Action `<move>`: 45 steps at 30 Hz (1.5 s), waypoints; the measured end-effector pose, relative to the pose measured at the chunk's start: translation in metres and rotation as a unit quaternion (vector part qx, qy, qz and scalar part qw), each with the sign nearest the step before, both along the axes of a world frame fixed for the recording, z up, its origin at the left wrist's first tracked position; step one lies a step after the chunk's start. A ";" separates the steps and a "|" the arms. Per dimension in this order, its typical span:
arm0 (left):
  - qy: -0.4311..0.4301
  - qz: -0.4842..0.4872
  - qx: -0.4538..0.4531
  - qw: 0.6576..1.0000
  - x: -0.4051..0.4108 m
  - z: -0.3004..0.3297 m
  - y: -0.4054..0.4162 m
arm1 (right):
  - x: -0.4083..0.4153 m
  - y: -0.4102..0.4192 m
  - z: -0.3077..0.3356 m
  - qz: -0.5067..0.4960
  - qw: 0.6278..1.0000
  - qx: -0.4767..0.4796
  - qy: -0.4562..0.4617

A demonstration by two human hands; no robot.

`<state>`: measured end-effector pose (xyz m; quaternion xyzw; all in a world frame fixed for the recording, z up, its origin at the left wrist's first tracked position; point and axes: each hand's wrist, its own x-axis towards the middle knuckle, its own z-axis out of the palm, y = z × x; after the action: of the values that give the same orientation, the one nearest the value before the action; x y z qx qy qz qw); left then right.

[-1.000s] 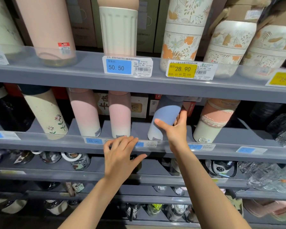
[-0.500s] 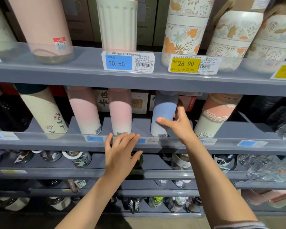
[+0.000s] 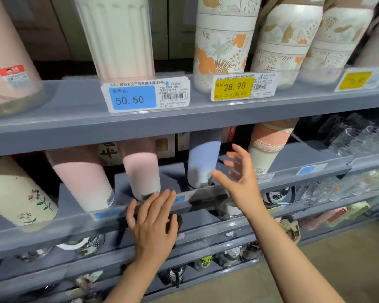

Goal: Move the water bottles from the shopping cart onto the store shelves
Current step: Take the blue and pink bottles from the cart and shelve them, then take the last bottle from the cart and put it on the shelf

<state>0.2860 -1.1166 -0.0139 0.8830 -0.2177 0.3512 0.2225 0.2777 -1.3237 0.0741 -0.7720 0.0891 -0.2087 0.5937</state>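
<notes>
Your right hand (image 3: pixel 239 178) is open, fingers spread, just beside the blue bottle (image 3: pixel 202 165) and, as far as the picture shows, not holding it. This bottle stands on the middle shelf (image 3: pixel 293 180), between the pink bottle (image 3: pixel 141 169) and a cream and pink one (image 3: pixel 267 147) on its right. Your left hand (image 3: pixel 152 224) also holds nothing; its straight fingers rest on the front rail of the same shelf, below the pink bottle. So the blue bottle seems to be placed (it looks upright, though the picture is blurred). The shopping cart is not in view, therefore you cannot tell how many bottles are left in it. I judge that this one placement is finished and the next bottle must come from the cart.
</notes>
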 end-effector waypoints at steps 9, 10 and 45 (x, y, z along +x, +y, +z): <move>0.217 -0.137 -0.105 0.961 -0.034 0.040 0.020 | -0.097 0.018 0.006 -0.016 1.000 -0.003 -0.009; 0.241 -0.153 -0.150 0.947 -0.045 0.047 0.027 | -0.110 0.027 0.009 -0.010 1.000 0.013 -0.015; 0.273 0.440 -0.274 0.811 -0.436 -0.024 0.719 | -0.262 0.782 -0.118 0.438 0.845 -0.098 0.290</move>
<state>-0.1502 -0.3978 -0.0382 0.8462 0.3690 0.2015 0.3273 0.0161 -0.5414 -0.0434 -0.8102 -0.1111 0.2991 0.4917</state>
